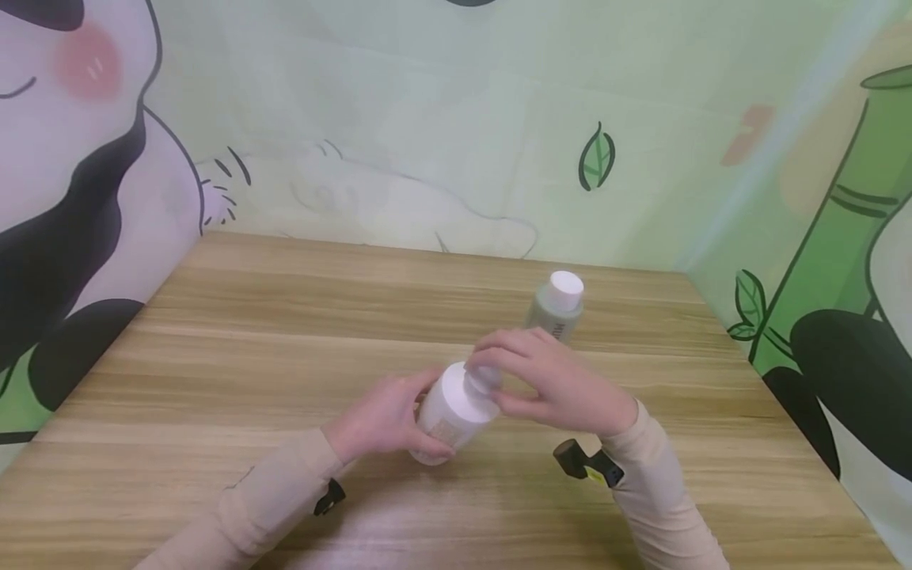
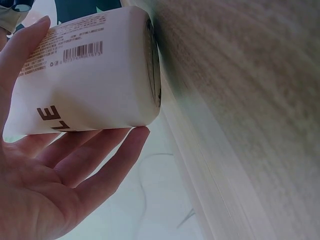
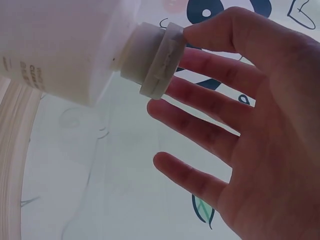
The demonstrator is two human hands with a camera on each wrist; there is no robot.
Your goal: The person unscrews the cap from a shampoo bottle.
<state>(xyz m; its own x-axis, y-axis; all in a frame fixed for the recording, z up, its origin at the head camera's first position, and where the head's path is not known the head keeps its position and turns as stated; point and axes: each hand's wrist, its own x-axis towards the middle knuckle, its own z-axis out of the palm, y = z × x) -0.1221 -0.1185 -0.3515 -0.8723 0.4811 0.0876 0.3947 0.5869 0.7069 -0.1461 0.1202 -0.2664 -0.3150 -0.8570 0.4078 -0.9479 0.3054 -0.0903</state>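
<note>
A white bottle [image 1: 443, 423] with brown print and a barcode stands at the near middle of the table, leaning slightly. My left hand [image 1: 381, 416] grips its body from the left, thumb on one side and fingers round the other, as the left wrist view of the bottle [image 2: 90, 85] also shows. My right hand [image 1: 559, 388] pinches the white cap [image 3: 162, 62] at the bottle's neck between thumb and fingers. In the right wrist view its lower fingers [image 3: 195, 177] stretch out, apart from the cap. Whether the bottle's base touches the table is unclear.
Behind my right hand stands a grey-green bottle [image 1: 552, 317] with a white cap, partly hidden by that hand. The wood-grain table [image 1: 285, 317] runs back to a wall hanging [image 1: 399, 142] with panda and bamboo drawings. Black wrist cameras [image 1: 587, 463] sit on both sleeves.
</note>
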